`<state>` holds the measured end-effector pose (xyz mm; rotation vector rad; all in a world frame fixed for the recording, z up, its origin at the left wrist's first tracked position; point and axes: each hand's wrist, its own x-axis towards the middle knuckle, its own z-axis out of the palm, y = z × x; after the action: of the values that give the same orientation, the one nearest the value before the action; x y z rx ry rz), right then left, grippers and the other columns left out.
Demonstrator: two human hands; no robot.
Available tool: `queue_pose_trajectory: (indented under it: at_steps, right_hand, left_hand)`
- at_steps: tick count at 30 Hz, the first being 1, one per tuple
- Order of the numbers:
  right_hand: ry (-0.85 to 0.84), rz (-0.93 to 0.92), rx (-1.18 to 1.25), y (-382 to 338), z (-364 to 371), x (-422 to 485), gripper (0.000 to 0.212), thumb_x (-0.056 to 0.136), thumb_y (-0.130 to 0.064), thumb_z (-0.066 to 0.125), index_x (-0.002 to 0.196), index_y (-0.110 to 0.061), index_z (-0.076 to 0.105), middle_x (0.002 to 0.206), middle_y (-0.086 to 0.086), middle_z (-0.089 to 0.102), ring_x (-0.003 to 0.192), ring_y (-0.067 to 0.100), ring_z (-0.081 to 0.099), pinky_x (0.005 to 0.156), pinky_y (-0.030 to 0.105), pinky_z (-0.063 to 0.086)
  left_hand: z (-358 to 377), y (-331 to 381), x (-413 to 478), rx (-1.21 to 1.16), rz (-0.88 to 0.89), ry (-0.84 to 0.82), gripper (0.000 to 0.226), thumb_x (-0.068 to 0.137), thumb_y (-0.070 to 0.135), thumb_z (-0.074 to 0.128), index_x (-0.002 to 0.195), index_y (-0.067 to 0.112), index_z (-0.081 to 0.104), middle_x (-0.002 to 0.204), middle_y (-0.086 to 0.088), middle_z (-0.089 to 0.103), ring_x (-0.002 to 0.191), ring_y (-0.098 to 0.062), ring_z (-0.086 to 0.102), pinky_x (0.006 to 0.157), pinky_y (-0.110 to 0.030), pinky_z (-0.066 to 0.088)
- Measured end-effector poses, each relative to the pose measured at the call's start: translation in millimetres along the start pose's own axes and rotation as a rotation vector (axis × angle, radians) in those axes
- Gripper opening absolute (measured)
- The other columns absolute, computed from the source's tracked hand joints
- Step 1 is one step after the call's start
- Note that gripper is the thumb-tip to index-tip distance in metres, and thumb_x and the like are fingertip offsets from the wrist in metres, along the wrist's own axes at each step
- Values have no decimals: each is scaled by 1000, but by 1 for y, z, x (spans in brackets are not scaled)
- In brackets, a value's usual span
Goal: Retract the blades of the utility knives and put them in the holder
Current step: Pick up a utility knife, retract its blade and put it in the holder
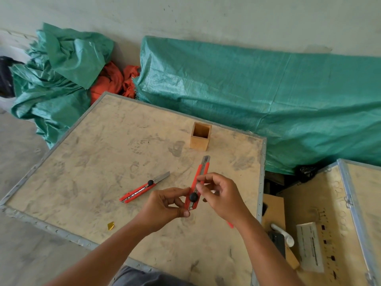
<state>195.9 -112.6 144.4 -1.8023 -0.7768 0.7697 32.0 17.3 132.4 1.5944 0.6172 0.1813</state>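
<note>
Both hands hold one red utility knife (pixel 198 178) above the wooden crate top (pixel 103 153). My left hand (pixel 165 207) pinches its lower end, beside the black knob. My right hand (pixel 220 195) grips the middle of the handle from the right. A short piece of grey blade sticks out at the knife's far tip. A second red utility knife (pixel 142 189) lies flat on the crate to the left, its blade extended toward the upper right. The square wooden holder (pixel 200 139) stands upright beyond the hands; no knife shows above its rim.
A small gold scrap (pixel 111 225) lies near the crate's front edge. Green tarpaulin (pixel 247 96) covers bulk behind the crate, with orange cloth (pixel 115 81) beside it. A second crate (pixel 338 223) with a paper label stands at the right.
</note>
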Motion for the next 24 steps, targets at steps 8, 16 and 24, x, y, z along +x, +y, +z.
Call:
queue_pose_trajectory:
  at_steps: [8, 16, 24]
  right_hand:
    - [112, 17, -27, -8, -32, 87, 27, 86, -9, 79, 107, -25, 76, 103, -2, 77, 90, 14, 77, 79, 39, 66]
    - [338, -48, -157, 16, -53, 203, 32, 83, -3, 78, 109, -21, 79, 108, 2, 79, 84, 20, 77, 80, 47, 65]
    - [386, -44, -348, 50, -39, 248, 30, 91, -3, 70, 119, -13, 77, 117, 8, 78, 95, 23, 74, 85, 28, 57]
  left_hand:
    - [-9, 9, 98, 88, 2, 102, 49, 74, -5, 81, 116, 20, 73, 96, 0, 80, 82, -10, 75, 88, -28, 58]
    - [-23, 10, 219, 324, -14, 215, 38, 83, 8, 77, 117, 24, 72, 115, 2, 73, 97, -12, 68, 89, -29, 53]
    - [-26, -11, 281, 545, -130, 164, 65, 88, 12, 73, 146, 22, 45, 146, -5, 50, 119, -22, 59, 96, -30, 50]
